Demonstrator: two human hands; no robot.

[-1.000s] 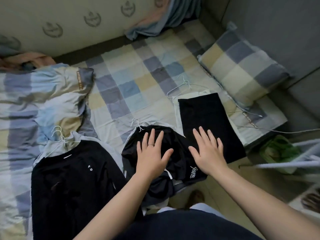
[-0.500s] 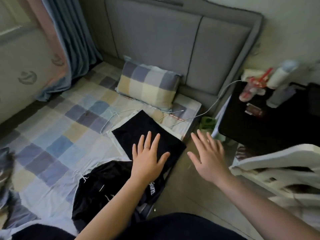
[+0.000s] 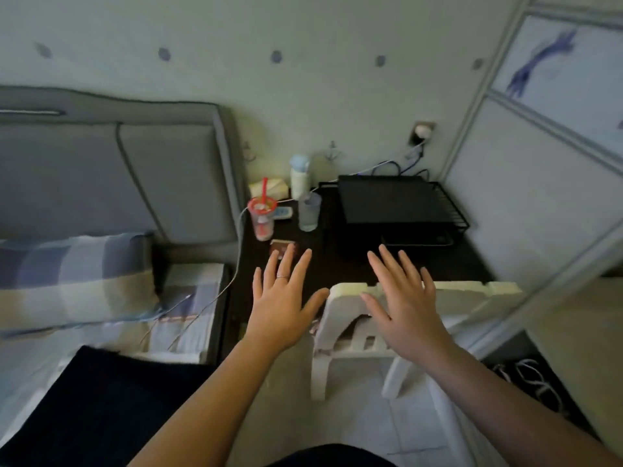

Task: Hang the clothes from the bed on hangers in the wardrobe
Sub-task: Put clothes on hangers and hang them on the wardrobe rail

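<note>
I've L hand (image 3: 283, 308) & R hand (image 3: 404, 305) spread, empty, over tabletop (image 3: 337, 264) edge & white chair (image 3: 340, 318) back. Black garment (image 3: 101, 399) lies on bed (image 3: 188, 288) corner, lower left; narrow floor (image 3: 286, 385) gap btwn bed & chair.

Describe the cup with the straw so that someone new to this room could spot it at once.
Beside the grey headboard stands a dark table. The cup is on its side nearest the headboard, left of a clear glass and a white bottle. It alone has a red lid and red straw.
</note>
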